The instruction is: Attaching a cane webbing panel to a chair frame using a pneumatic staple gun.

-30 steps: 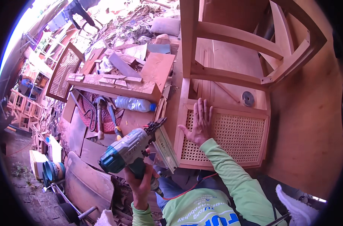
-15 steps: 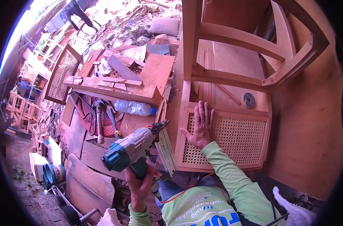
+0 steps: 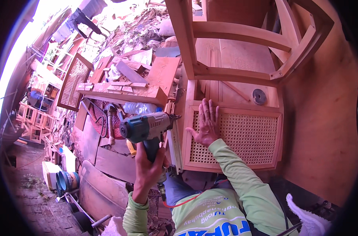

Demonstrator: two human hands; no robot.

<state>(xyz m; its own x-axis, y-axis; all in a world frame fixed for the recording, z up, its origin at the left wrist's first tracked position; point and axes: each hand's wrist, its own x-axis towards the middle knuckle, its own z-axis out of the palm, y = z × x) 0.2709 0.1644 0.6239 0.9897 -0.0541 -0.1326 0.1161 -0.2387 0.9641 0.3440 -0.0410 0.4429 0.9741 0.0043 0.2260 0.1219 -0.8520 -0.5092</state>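
My left hand [image 3: 147,171] is wrapped round the grip of a grey and teal pneumatic nail gun [image 3: 149,126]. Its nose points right, close to the left edge of a wood-framed woven cane panel [image 3: 245,139]. A red air hose [image 3: 183,203] runs from below the grip across my lap. On the panel's left part my right hand [image 3: 207,128] lies flat, fingers stretched towards the far rail, holding nothing. The panel rests on the work surface in front of me. Part of the nail gun's magazine is hidden behind my left hand.
A wooden chair-like frame [image 3: 242,76] stands beyond the panel, beside a round metal disc [image 3: 259,96]. Left are a plastic bottle [image 3: 137,107], a hammer [image 3: 111,122], wood offcuts [image 3: 120,87] and another cane panel [image 3: 74,80]. Blue buckets [image 3: 69,180] stand at lower left.
My left hand has brought the nail gun right and slightly up, its nose now nearer the panel's left edge. My right hand stays flat on the panel. The view has shifted slightly.
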